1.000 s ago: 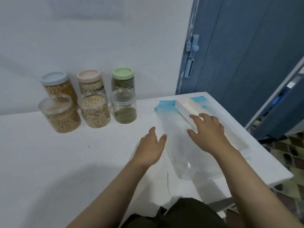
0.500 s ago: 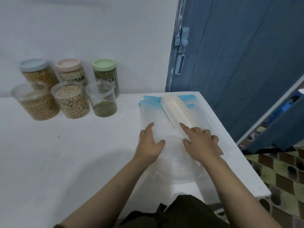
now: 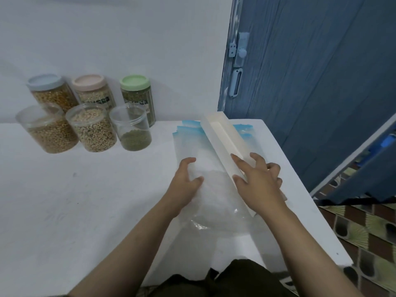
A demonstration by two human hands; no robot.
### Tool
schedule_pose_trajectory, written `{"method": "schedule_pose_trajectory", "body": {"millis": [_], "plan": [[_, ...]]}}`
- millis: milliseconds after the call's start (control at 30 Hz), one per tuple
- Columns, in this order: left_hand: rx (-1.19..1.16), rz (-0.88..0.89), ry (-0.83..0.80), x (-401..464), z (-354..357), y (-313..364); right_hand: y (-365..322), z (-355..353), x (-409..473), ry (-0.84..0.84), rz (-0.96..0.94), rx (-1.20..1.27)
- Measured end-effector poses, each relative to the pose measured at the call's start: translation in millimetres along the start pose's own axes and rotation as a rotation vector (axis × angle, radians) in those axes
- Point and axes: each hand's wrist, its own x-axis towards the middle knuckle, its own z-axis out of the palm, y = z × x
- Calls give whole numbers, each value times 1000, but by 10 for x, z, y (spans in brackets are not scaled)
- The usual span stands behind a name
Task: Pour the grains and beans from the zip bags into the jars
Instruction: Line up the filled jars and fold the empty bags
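The left hand [image 3: 186,182] rests on the clear zip bags [image 3: 205,168], fingers loosely spread. The right hand [image 3: 258,182] lies with spread fingers over the long white box [image 3: 225,136] across them. The jars [image 3: 92,127] stand well beyond the left fingertips.

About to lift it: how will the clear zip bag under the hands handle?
The zip bag looks thin, wrinkled and seemingly empty, so probably floppy and very light. Its glossy film may slip. It lies partly under the long white box, so lifting may drag that box.
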Motion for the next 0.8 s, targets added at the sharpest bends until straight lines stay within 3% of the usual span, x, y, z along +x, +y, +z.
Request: {"method": "schedule_pose_trajectory", "body": {"millis": [200,367,500,567,667,733,800], "plan": [[193,-46,130,-81,-464,-133,-60,-112,16,100,38,-21],[392,-59,220,-198,-596,-297,140,3,100,-100,240,-99],[448,-76,323,-172,-594,-342,175,124,64,-129,235,-126],[408,-75,311,-164,-608,-346,148,108,50,-23,143,-198],[86,-160,241,-137,-717,-289,73,54,40,80,-176,-79],[-104,-196,179,-133,-812,-259,-51,82,-13,-64,-353,-25],[-102,-140,96,-172,-861,-253,-162,254,-72,-265,-387,-115]]}}
